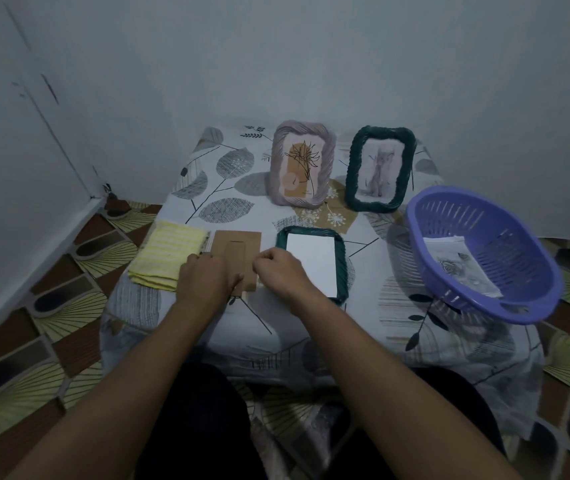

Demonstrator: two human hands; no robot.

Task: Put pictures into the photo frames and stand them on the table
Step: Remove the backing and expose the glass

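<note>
Cardboard backboard [238,245] under L hand [203,280]

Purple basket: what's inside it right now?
One printed sheet with a rose drawing lies inside the purple basket. Anything beneath that sheet is covered and cannot be seen.

Lilac basket [512,237], yellow-striped cloth [169,256], leaf-print tablecloth [311,323] (grey, ochre), flat frame [311,231] seemingly dark green.

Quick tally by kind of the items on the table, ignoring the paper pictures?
Photo frames: 3 (lilac frame, standing green frame, flat green frame)
Cardboard backing: 1
Yellow cloth: 1
Purple basket: 1
Total: 6
</note>
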